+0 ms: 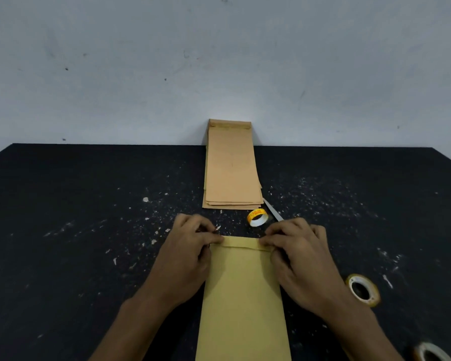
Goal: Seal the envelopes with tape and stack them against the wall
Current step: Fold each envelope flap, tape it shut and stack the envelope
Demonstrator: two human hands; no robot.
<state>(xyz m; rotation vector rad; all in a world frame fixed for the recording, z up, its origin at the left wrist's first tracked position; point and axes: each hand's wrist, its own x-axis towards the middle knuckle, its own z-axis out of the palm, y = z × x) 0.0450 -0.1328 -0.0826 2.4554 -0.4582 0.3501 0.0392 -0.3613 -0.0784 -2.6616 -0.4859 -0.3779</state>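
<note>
Several envelopes [231,165] are already leaning stacked against the wall [219,61] on the dark surface [63,204]. One envelope [242,295] is lying nearest the person, untaped I judge; left hand [190,246] and right hand [297,246] are pinching its folded flap [241,243]. Tape rolls [257,217] are waiting nearby.

Black tabletop [63,191], matte, scuffed. Fine white specks all over it, densest in a band across the middle. Larger pale scraps left of centre: one [145,199] toward the far edge, another [115,261] nearer the front edge. White sliver [388,281] lies toward the right edge. Thin silvery blade-like tool [272,209] lies flat just right of centre, angled diagonally. Can't tell what kind; its near end is hidden.
</note>
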